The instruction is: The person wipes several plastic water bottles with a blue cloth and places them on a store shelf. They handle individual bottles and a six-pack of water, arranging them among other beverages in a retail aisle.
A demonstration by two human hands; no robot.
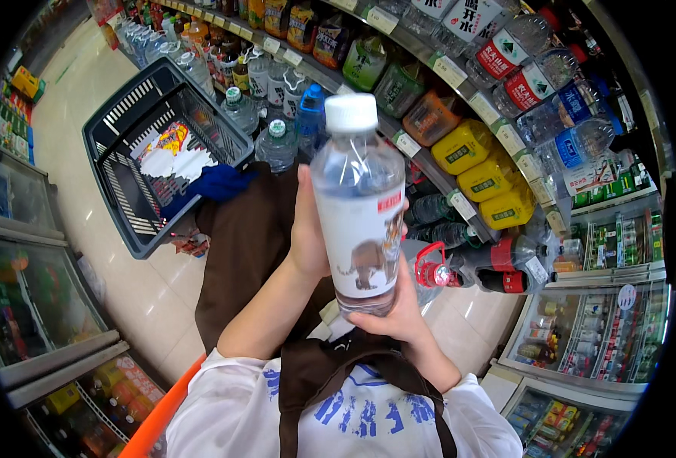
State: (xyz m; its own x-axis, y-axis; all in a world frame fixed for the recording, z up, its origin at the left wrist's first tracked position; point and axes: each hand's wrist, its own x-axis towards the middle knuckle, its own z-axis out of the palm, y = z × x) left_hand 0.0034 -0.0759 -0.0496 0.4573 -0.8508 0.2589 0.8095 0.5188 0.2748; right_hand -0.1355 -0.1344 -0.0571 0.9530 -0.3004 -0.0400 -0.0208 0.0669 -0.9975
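Observation:
Close in front of me a clear water bottle [357, 206] with a white cap and a white label bearing an animal picture is held up, leaning slightly. My left hand [309, 229] wraps its left side, thumb up along the label. Under the bottle's lower right, my right hand [399, 305] grips near the base, with fingertips showing at the right edge. The backs of both grips are hidden behind the bottle. Beyond my left arm, a dark grey shopping basket [109, 179] stands on the floor, with colourful packaging [172, 145] and a blue cloth-like item [220, 183] in it.
Shelves of bottled drinks [506, 49] rise ahead and to the right, with yellow packs [481, 172] on a lower tier. Large water jugs [277, 145] stand on the floor by the basket. Glass-topped freezers [40, 290] line the left; refrigerated cases [582, 328] stand right. An orange bar [166, 408] is near my left.

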